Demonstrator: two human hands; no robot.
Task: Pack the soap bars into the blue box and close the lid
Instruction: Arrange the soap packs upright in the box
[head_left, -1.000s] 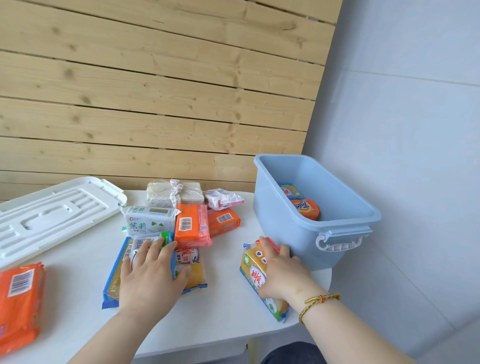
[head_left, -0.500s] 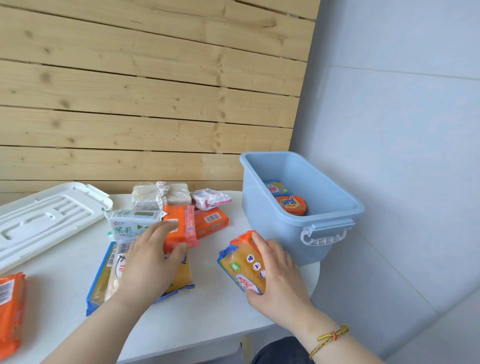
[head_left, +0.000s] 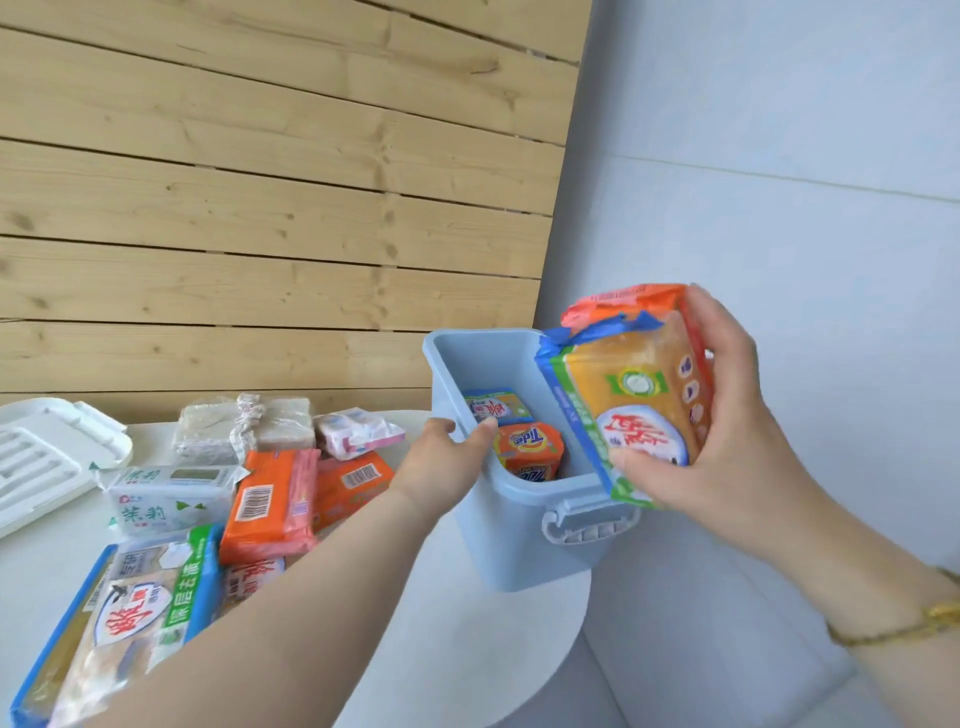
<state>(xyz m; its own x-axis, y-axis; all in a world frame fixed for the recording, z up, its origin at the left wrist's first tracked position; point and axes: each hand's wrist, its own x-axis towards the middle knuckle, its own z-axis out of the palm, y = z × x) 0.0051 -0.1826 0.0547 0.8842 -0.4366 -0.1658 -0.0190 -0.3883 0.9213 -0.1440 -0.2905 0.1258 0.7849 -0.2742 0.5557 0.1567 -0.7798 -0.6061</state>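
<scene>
Since half a second ago, both hands have left the soap pile: the left hand (head_left: 441, 457) now grips the blue box's (head_left: 519, 540) near-left rim at 9 o'clock, and the right hand (head_left: 727, 431) has lifted the orange soap pack (head_left: 634, 395), clasped tight, above the box's right edge at 3 o'clock. Far left, the white lid (head_left: 52, 457) lies off the box on the white table (head_left: 467, 649), loose bars beside it. Two Tide bars (head_left: 530, 452) sit inside, with room left.
</scene>
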